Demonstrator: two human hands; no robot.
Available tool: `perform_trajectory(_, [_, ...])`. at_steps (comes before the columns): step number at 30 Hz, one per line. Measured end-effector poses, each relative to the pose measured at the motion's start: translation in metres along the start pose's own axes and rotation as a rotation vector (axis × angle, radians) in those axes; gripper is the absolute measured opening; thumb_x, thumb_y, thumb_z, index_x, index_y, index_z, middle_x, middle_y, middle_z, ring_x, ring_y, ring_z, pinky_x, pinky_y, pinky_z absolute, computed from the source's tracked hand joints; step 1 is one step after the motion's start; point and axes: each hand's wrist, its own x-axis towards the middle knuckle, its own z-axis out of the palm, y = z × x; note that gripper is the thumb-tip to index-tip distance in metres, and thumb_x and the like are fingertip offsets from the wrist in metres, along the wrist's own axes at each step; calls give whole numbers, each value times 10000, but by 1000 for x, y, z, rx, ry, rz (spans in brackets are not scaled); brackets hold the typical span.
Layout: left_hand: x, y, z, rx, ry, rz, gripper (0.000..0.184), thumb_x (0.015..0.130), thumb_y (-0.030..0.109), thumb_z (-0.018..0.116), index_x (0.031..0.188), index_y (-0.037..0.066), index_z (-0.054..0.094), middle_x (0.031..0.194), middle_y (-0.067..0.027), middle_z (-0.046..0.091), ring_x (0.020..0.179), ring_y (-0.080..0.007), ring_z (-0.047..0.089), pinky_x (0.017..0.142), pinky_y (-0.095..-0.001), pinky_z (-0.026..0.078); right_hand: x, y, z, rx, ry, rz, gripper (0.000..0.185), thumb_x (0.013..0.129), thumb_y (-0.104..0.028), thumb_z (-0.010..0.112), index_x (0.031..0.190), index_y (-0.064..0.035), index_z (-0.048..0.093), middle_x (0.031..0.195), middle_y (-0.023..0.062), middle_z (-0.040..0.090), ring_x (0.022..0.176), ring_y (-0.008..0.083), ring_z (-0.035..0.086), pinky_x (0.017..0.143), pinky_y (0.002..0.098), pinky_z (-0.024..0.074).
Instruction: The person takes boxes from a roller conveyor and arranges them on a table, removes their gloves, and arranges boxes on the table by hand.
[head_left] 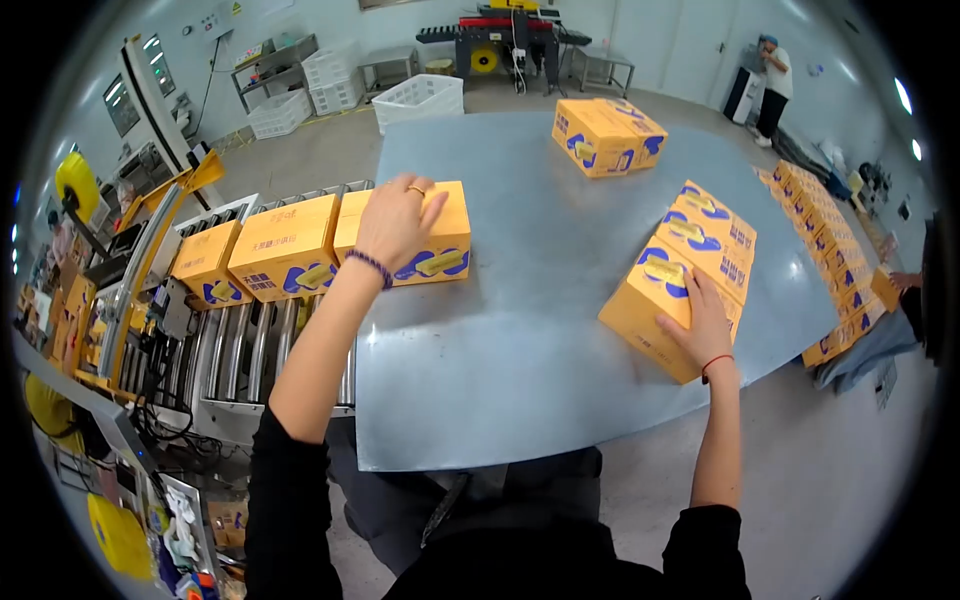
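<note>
My left hand (397,220) lies over the top of a yellow carton (432,262) at the table's left edge, fingers bent toward its far side and thumb apart. This carton has a blue and yellow print on its front. My right hand (702,322) rests on a yellow printed carton (640,310) at the right of the table, its thumb and fingers spread over the near part. A second printed face (712,235) adjoins it behind; I cannot tell whether that is a separate carton. Both hands touch cardboard, and the left fingertips are partly hidden.
Two more cartons, one wide (285,245) and one narrower (208,262), stand on the roller conveyor (235,350) at left. Another carton group (610,135) sits at the back of the metal table (500,370). Stacked cartons (820,240) line the right side. A person (775,85) stands far right.
</note>
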Motion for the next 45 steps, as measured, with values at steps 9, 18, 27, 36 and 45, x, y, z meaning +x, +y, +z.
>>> perform_trajectory(9, [23, -35, 38, 245, -145, -367, 568, 1063, 525, 470, 1190, 23, 703, 1248, -174, 658, 1231, -348, 575, 1070, -564, 406, 0, -2, -11, 107, -21, 63, 903, 812, -481, 823, 1490, 14, 491, 1565, 215, 430, 1459, 380, 401, 1216, 441, 344])
perform_trajectory(18, [-152, 53, -28, -44, -331, 58, 788, 998, 509, 574, 1578, 9, 387, 1665, -199, 324, 1571, -341, 261, 1287, -504, 143, -1, -3, 0, 46, -42, 0, 839, 871, -450, 778, 1496, 23, 478, 1556, 237, 437, 1450, 399, 403, 1211, 469, 331])
perform_trajectory(27, [-115, 187, 44, -263, -258, 537, 699, 935, 438, 628, 1526, 91, 493, 1587, -159, 450, 1517, -316, 370, 1263, -501, 235, -65, -111, -50, 30, -151, -251, 810, 912, -414, 735, 1552, -47, 401, 1592, 214, 380, 1508, 402, 322, 1225, 606, 217])
perform_trajectory(36, [-23, 232, 123, -166, 104, 528, 556, 952, 440, 622, 1414, 133, 597, 1473, -110, 555, 1470, -269, 418, 1235, -640, 177, -44, -30, -10, -25, -20, -47, 1027, 678, -279, 918, 1549, -94, 406, 1603, 113, 414, 1493, 348, 370, 1233, 518, 284])
perform_trajectory(45, [46, -31, 62, 142, -169, -303, 553, 1037, 531, 493, 1301, 77, 667, 1359, -199, 613, 1332, -323, 536, 1230, -592, 210, 13, 32, -4, -58, 18, -22, 1002, 659, -278, 932, 1518, -89, 453, 1542, 105, 467, 1410, 328, 445, 1194, 453, 358])
